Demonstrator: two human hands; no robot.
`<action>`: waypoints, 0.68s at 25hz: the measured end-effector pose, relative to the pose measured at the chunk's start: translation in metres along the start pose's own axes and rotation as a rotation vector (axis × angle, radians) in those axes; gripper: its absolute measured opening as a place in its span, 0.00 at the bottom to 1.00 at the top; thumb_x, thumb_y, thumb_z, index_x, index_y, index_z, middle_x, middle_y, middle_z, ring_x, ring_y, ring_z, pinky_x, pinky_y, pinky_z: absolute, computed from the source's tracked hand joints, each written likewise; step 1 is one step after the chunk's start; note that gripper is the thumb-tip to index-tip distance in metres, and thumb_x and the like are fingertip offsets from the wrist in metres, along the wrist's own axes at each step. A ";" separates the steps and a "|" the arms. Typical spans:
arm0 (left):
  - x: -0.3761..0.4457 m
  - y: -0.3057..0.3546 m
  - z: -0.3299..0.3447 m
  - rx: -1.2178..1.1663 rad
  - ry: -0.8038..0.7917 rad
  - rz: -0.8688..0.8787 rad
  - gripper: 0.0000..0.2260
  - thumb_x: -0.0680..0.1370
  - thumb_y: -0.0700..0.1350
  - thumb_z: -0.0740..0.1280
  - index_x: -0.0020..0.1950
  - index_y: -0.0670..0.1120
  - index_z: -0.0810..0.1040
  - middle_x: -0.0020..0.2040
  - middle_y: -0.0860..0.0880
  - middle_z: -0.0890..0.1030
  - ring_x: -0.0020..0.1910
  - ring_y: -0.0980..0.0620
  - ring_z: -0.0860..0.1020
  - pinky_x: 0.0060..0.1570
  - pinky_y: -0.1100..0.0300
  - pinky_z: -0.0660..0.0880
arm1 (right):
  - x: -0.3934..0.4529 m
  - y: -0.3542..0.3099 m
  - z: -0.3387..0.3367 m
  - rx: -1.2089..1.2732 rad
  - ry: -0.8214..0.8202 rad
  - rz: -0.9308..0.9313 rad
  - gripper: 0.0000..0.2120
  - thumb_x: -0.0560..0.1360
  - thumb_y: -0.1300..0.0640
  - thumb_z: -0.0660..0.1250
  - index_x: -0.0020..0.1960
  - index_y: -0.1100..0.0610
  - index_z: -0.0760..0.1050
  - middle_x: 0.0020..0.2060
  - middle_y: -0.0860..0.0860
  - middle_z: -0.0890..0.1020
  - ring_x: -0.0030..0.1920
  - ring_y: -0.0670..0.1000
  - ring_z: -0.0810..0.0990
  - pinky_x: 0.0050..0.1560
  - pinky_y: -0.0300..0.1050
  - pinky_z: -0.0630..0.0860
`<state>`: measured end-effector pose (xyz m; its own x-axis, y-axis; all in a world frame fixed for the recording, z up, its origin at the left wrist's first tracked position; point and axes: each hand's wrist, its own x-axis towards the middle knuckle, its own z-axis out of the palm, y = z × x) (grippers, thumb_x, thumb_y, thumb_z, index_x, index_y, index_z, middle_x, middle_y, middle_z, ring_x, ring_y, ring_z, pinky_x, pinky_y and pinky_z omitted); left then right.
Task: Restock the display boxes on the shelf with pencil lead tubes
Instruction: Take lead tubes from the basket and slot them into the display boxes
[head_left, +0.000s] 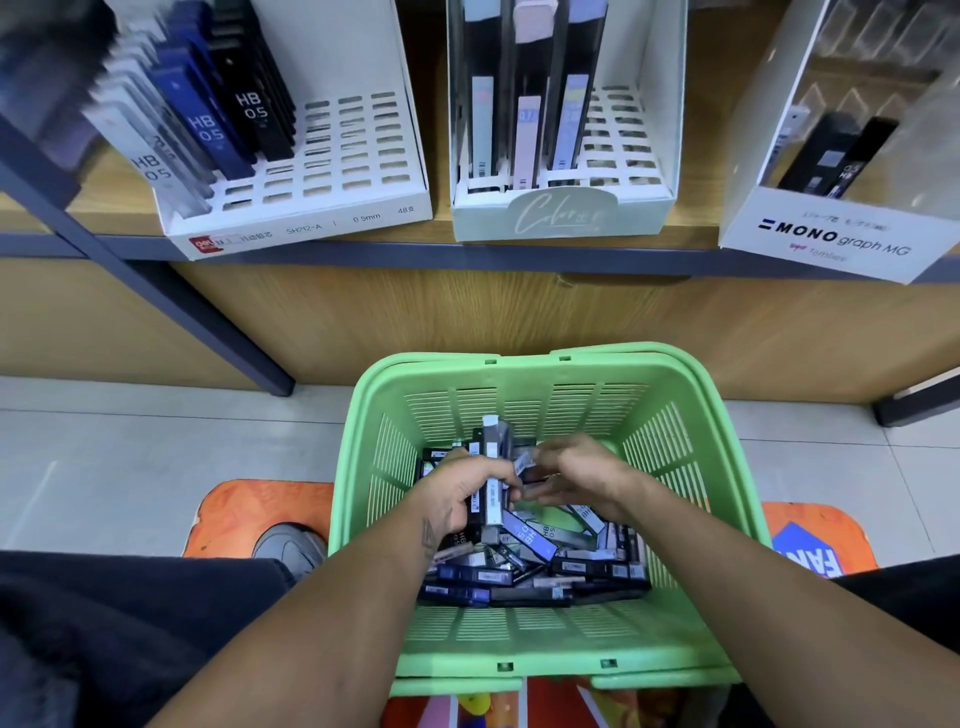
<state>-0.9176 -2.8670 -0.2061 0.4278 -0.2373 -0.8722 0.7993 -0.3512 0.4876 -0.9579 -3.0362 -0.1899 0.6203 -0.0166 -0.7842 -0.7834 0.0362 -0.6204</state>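
A green plastic basket (524, 379) on the floor holds a heap of pencil lead tubes (530, 574), black, blue and grey. My left hand (462, 493) is inside it and grips a bundle of upright tubes (493, 467). My right hand (576, 475) is beside it, fingertips pinching a small tube (524, 460) next to the bundle. On the shelf above stand three display boxes: a white slotted box (332, 218) with HB 0.5 tubes at its left, a pale green box (563, 215) with a few tubes, and a white MONO graph box (831, 239).
The wooden shelf edge (467, 254) runs across above the basket. A dark metal shelf post (208, 322) slants down at left. Orange mats (249, 514) lie on the tiled floor either side of the basket, and my shoe (291, 545) is at left.
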 end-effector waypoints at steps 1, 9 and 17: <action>-0.008 0.003 0.002 0.016 -0.014 -0.003 0.35 0.52 0.43 0.80 0.59 0.41 0.80 0.62 0.43 0.78 0.64 0.41 0.74 0.61 0.42 0.75 | 0.000 0.000 -0.001 0.004 0.000 -0.012 0.16 0.82 0.63 0.64 0.69 0.63 0.72 0.56 0.62 0.84 0.49 0.58 0.87 0.56 0.53 0.82; -0.013 0.010 0.003 -0.149 0.052 0.009 0.31 0.58 0.38 0.78 0.61 0.38 0.79 0.57 0.38 0.82 0.53 0.38 0.82 0.50 0.39 0.81 | -0.016 -0.007 -0.002 -0.149 -0.158 -0.027 0.15 0.78 0.52 0.73 0.62 0.54 0.77 0.49 0.54 0.87 0.45 0.53 0.86 0.43 0.46 0.81; -0.035 0.019 0.001 -0.127 0.123 0.043 0.17 0.65 0.31 0.73 0.53 0.34 0.77 0.39 0.39 0.85 0.35 0.45 0.84 0.46 0.41 0.82 | -0.027 -0.019 -0.014 -0.533 -0.325 0.077 0.12 0.77 0.73 0.66 0.60 0.66 0.75 0.49 0.64 0.86 0.50 0.59 0.87 0.56 0.53 0.82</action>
<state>-0.9178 -2.8662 -0.1668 0.5052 -0.1340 -0.8526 0.8226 -0.2239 0.5226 -0.9601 -3.0509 -0.1569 0.4759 0.2737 -0.8358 -0.6857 -0.4796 -0.5475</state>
